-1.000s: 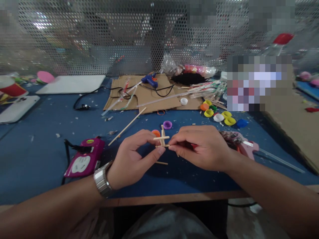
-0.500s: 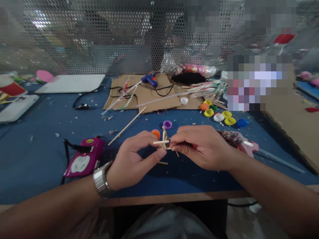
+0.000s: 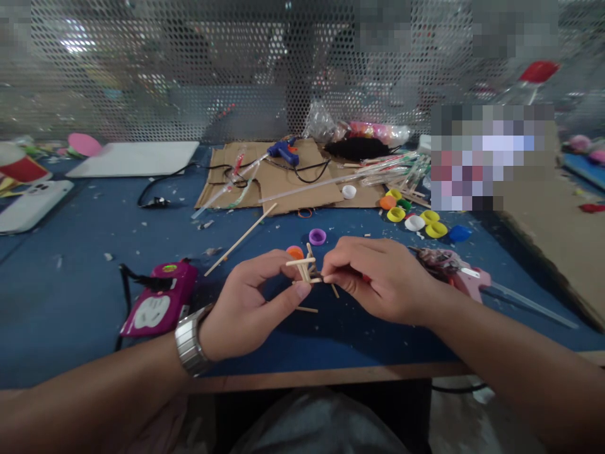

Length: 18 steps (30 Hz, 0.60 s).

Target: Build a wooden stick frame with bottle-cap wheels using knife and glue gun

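Between thumb and fingers, my left hand [image 3: 250, 306] holds a small frame of short wooden sticks [image 3: 300, 261] above the blue table. My right hand [image 3: 385, 277] pinches at the frame's right lower end; whatever lies between those fingertips is mostly hidden. An orange bottle cap [image 3: 295, 251] shows just behind the frame, and a purple bottle cap [image 3: 317, 237] lies beyond it. Under the hands, a loose short stick [image 3: 307, 309] rests on the table. To the left, a long wooden stick [image 3: 241, 239] lies slantwise.
A magenta device [image 3: 163, 299] with a black cord sits left of my hands. A pink glue gun [image 3: 467, 282] lies right of them, partly behind my right arm. Farther back are a blue glue gun [image 3: 285, 151] on cardboard [image 3: 302, 195], several yellow caps [image 3: 436, 229] and bundled sticks.
The stick frame has tilted slightly and shifted a little up and left in my fingers. Both hands keep hold, with only small finger movements.
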Tool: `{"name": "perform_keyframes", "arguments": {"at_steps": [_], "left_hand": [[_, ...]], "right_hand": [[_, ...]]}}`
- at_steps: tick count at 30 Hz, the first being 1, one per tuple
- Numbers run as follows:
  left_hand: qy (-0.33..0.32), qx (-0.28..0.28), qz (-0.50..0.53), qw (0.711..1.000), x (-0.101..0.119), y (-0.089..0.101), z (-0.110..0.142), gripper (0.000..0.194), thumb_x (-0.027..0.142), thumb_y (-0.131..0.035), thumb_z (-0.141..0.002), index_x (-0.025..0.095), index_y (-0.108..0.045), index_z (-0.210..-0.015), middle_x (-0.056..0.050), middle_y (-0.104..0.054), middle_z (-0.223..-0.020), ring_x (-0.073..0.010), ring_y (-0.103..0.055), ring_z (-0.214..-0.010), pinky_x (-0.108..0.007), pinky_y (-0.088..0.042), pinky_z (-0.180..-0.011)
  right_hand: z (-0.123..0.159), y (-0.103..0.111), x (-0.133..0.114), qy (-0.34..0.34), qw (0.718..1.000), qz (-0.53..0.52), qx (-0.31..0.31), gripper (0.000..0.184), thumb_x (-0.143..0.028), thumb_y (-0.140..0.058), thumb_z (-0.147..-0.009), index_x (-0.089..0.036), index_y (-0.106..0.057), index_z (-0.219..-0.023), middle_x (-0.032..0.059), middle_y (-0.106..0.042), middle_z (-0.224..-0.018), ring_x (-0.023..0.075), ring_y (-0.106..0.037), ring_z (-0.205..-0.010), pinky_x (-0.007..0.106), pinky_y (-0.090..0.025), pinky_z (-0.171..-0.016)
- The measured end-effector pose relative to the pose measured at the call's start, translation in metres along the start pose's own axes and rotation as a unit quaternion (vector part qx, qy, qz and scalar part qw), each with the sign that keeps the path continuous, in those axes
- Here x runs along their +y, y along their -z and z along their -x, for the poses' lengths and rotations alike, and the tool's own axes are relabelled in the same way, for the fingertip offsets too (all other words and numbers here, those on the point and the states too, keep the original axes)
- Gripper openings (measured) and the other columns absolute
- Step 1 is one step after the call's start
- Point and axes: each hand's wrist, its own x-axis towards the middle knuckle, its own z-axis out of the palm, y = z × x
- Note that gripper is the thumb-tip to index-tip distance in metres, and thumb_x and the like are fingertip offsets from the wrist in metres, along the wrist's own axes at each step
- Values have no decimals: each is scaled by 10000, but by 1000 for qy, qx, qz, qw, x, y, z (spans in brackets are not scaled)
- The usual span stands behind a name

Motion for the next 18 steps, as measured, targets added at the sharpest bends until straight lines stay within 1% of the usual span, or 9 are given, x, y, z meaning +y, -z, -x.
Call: {"name": "perform_keyframes", "arguments": {"at_steps": [2,5,6,8,10,12,18], "left_hand": [[9,6,26,1000,0,-1,0,194,250,-743,-1043,187,-719,-861,-16,-667,-872,-160,-593,-830,-319,-488,-816],[19,7,55,998,-1,-2,0,198,242,-758,-1036,194,-712,-850,-8,-676,-862,-160,-599,-836,-320,-483,-823],[21,4,60,998,-2,-3,0,189,243,-761,-1036,195,-718,-859,-11,-688,-869,-163,-605,-842,-322,-483,-826],[26,-4,68,997,-2,-4,0,178,252,-768,-1036,194,-723,-874,-18,-703,-882,-168,-608,-846,-329,-482,-822],[31,-7,77,996,-3,-5,0,187,268,-777,-1033,192,-719,-872,-23,-698,-883,-172,-598,-836,-334,-478,-807],[38,-8,80,996,-3,-5,0,194,279,-782,-1029,188,-720,-869,-25,-686,-871,-173,-585,-819,-338,-473,-793],[46,-11,69,996,-4,-5,0,177,287,-788,-1015,191,-740,-874,-33,-704,-877,-179,-602,-824,-344,-480,-800]], "right_hand": [[1,1,-1,-10,1000,-2,8,57,-252,-709,-1104,-196,-705,-1094,-12,-751,-903,111,-670,-749,216,-489,-697],[2,1,0,-4,1000,-5,17,198,-303,-822,-1047,-197,-738,-1191,-3,-776,-942,120,-707,-780,220,-520,-712],[2,0,0,5,1000,-5,20,211,-301,-835,-1039,-202,-747,-1203,8,-796,-971,129,-727,-812,228,-532,-733],[2,0,-1,24,999,2,28,147,-278,-821,-1050,-210,-767,-1169,23,-826,-1003,142,-751,-856,242,-541,-759],[2,0,-1,36,999,11,33,65,-252,-796,-1065,-211,-783,-1114,23,-831,-977,142,-754,-847,248,-534,-749],[1,1,-2,44,998,18,35,26,-222,-779,-1072,-205,-797,-1081,26,-827,-957,137,-750,-828,249,-526,-732],[-1,2,-1,58,998,-7,28,110,-117,-731,-1071,-188,-814,-1058,43,-820,-989,125,-754,-863,229,-535,-753]]}}
